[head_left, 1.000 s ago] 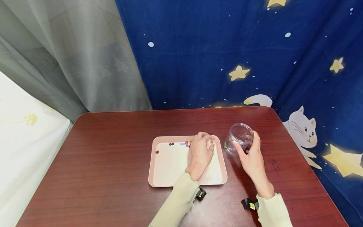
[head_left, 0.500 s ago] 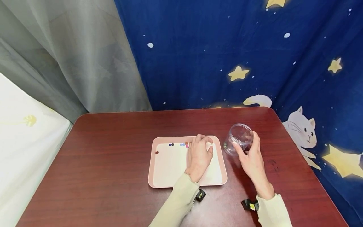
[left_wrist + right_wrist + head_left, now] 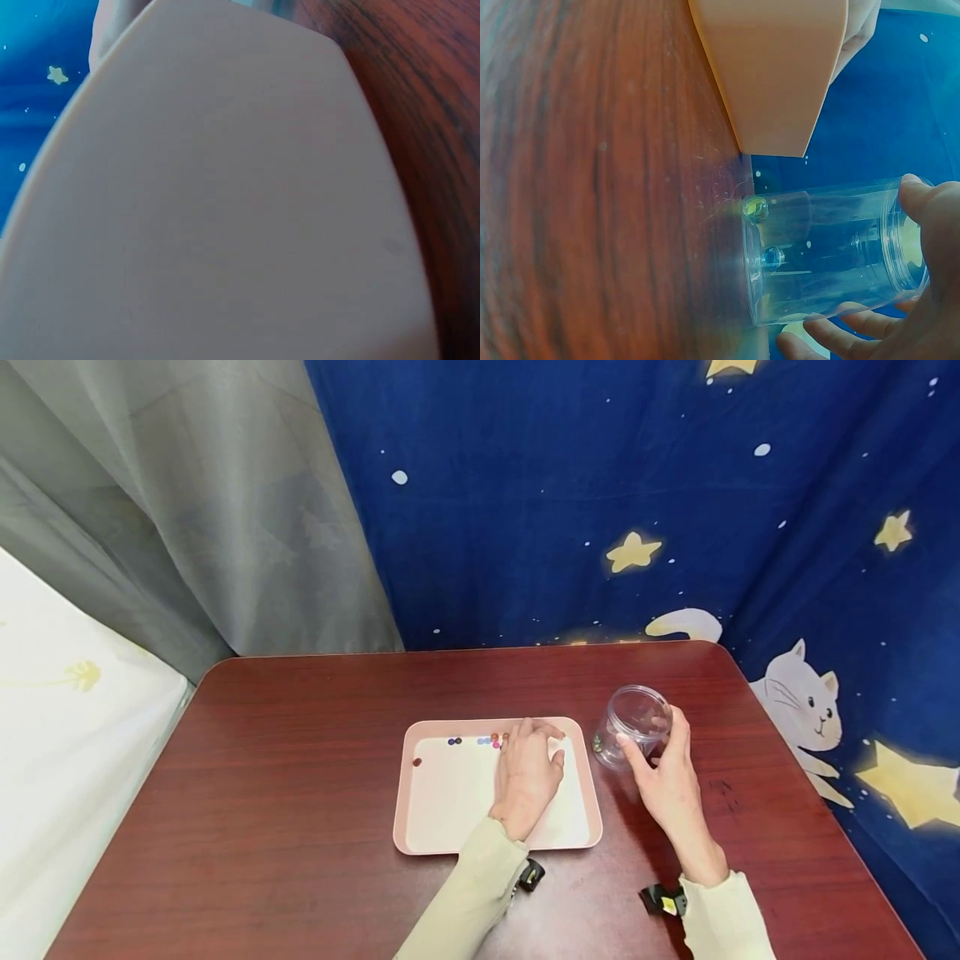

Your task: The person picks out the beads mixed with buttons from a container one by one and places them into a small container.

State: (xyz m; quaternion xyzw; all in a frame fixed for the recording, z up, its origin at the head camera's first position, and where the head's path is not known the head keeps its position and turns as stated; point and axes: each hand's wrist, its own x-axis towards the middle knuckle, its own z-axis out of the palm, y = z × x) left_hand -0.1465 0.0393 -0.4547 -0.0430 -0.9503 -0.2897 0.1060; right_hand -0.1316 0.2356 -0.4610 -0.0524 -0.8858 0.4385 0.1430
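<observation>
- Head view: the left hand [image 3: 525,777] lies over the right half of a pink tray [image 3: 442,806], fingers reaching to its far right corner; whether its grip pinches anything cannot be told, as the fingertips hide what is under them.
- Just left of those fingers, along the far wall, sits a cluster of light-blue, pink and orange-brown beads [image 3: 494,740], partly covered by the hand.
- Farther left are two dark beads [image 3: 454,741] side by side, and a reddish-brown bead [image 3: 417,762] alone near the left wall.
- The right hand [image 3: 670,781] has its grip wrapped around a clear jar [image 3: 626,722], which stands mouth up on the dark red desk [image 3: 300,793], just beside the tray's right wall.
- Left wrist view: the tray's pale outer surface fills most of it, with a sliver of the hand showing past the rim.
- Right wrist view: the thumb presses near the jar's rim, fingers on the opposite side; a yellow-green bead [image 3: 756,208] and a blue bead [image 3: 772,257] lie at the jar's bottom.
</observation>
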